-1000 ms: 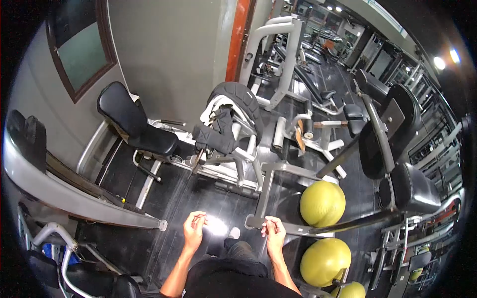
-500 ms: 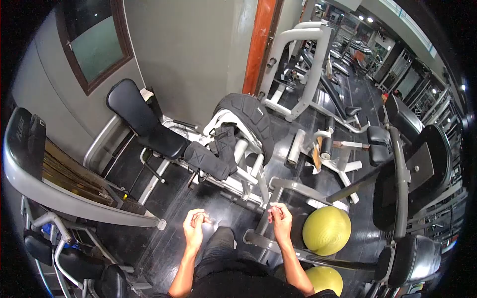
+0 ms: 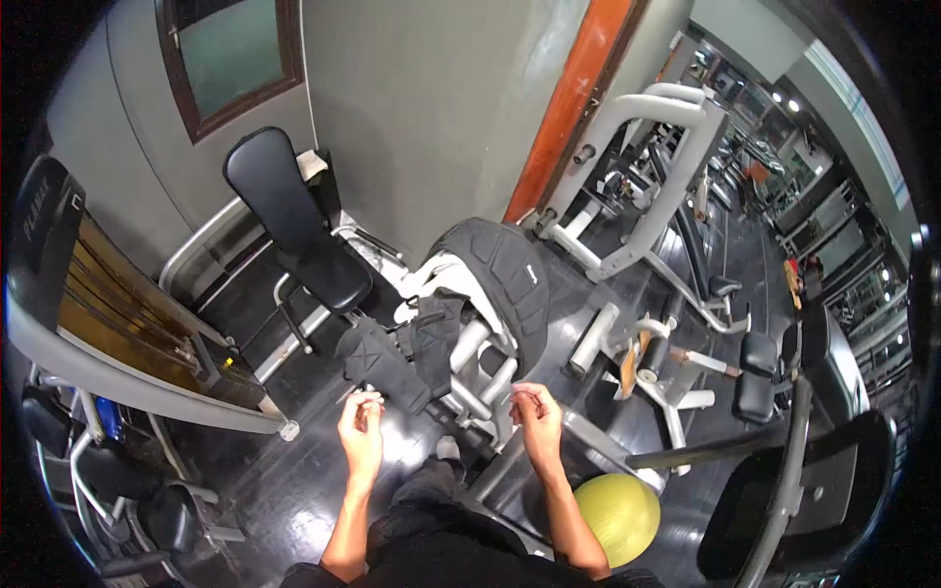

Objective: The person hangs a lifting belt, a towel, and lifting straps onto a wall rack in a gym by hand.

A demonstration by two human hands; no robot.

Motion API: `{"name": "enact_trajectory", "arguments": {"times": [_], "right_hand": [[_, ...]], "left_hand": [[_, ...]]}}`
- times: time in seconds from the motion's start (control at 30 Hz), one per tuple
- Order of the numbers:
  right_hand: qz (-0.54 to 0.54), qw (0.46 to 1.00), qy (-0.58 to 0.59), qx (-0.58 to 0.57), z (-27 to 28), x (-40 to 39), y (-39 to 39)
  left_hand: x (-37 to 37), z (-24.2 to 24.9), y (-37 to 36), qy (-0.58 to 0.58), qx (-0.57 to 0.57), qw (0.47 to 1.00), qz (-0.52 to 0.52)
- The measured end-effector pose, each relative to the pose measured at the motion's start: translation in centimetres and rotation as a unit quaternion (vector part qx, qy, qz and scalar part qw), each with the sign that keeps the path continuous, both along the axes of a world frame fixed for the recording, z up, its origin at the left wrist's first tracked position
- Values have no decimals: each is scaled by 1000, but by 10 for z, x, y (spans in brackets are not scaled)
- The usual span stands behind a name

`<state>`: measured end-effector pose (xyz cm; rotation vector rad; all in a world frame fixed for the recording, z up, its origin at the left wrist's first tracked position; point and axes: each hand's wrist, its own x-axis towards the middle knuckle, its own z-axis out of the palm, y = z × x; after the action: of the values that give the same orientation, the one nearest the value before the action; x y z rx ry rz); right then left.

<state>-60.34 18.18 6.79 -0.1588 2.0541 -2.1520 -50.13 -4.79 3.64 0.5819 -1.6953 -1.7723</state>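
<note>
My left hand [image 3: 362, 429] is raised over the dark floor with its fingers curled into a pinch. Something thin may be at its fingertips, but it is too small to name. To the right, my right hand [image 3: 536, 419] is also closed, thumb against fingers, and what it holds, if anything, is too small to tell. Just beyond both hands, black straps and padded cloth [image 3: 431, 343] lie over a grey machine frame. A large black quilted item [image 3: 505, 284] with a white lining rests beside them. Neither hand touches these.
A black machine seat [image 3: 328, 269] stands ahead on the left, near a weight-stack machine [image 3: 127, 314]. One yellow ball [image 3: 618, 519] sits beside my right forearm. Grey benches and frames [image 3: 676, 372] stand on the right. An orange door frame [image 3: 569, 108] is at the back.
The view has shifted and turned, and my body is nearer the draped frame. Both hands remain raised and closed. The lower yellow ball has left view, and a foot now shows ahead.
</note>
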Motion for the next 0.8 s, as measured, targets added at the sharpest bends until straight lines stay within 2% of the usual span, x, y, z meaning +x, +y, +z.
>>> {"name": "enact_trajectory", "arguments": {"times": [0.1,0.17,0.27,0.4,0.67,0.8], "right_hand": [[34,999,-16,6,11,-36,2],[57,998,21,27,22,-59,7],[46,999,-19,17,24,-88,28],[20,1000,-13,0,12,-117,45],[34,999,-19,-30,17,-147,42],[38,998,-22,-37,16,-168,42]], "left_hand": [[-27,15,13,10,18,1000,13],[-48,19,26,32,30,999,1],[-80,25,48,47,56,997,-30],[-105,34,65,75,82,989,-100],[-133,39,73,-22,84,986,-140],[-149,30,80,-24,88,985,-149]]}}
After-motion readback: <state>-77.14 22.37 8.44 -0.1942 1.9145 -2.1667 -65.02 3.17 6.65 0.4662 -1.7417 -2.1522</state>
